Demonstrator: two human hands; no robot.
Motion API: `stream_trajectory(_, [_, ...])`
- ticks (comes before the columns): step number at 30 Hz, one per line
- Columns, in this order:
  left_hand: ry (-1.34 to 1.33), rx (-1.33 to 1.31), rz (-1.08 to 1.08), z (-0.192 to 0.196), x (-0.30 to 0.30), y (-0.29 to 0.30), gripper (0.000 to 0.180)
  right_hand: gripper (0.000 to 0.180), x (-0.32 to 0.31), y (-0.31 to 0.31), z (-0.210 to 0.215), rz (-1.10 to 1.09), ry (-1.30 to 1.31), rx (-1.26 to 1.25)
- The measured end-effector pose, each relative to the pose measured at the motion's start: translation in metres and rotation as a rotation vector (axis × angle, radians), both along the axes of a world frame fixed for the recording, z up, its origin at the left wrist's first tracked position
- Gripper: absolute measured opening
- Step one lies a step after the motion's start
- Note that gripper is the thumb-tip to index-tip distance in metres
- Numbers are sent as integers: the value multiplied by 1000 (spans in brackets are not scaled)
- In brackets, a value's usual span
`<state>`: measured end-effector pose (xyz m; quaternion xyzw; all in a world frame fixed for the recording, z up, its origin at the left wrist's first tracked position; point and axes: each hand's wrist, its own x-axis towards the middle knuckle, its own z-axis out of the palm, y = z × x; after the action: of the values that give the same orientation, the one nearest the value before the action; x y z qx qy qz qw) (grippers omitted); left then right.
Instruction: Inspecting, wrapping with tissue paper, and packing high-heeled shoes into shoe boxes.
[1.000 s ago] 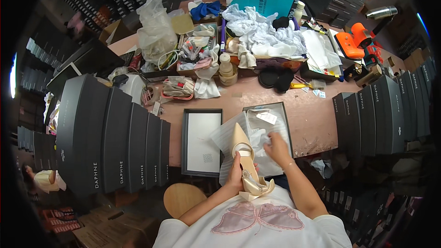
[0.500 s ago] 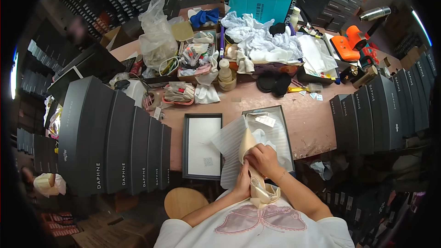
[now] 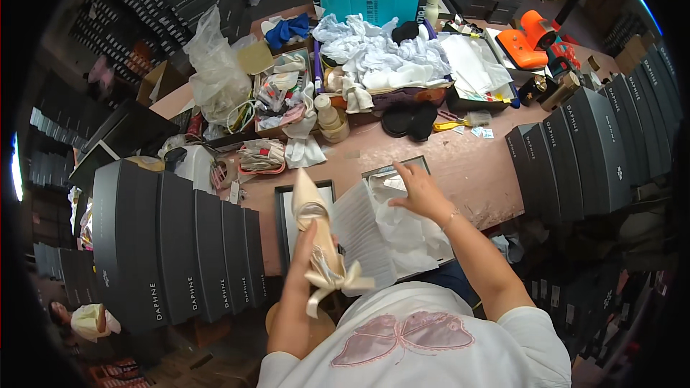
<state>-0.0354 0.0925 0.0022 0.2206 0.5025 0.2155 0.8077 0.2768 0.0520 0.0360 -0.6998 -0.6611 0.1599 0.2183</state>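
Observation:
My left hand is closed round a cream pointed-toe shoe. The shoe is tilted toe-up over a dark box part with a white inside, and a pale ribbon bow hangs from its heel end. Above an open shoebox hovers my right hand, fingers apart, holding nothing. White tissue paper fills much of that box. Across its left side lies a translucent ribbed wrapping sheet. Something pale in the far end of the box is partly hidden by my right hand.
Dark shoeboxes stand in rows at the left and right. Along the back are a bin of white crumpled paper, a plastic bag, a bottle and an orange device. A person is at far left.
My left hand has carried the shoe left, away from the shoebox. My right hand has let go of the shoe and moved to the box's far end. The view has shifted slightly.

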Motion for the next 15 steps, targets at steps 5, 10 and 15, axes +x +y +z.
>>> stream_trajectory(5, [795,1220,-28,20,25,-4,74,21,3,-3,-86,60,-275,-12])
stream_trajectory(10, [384,1233,-540,12,141,-9,65,17,-26,-84,-63,351,-274,-63])
stream_trajectory(15, [839,1546,-991,-50,185,-8,70,34,1,-102,-34,76,-79,-71])
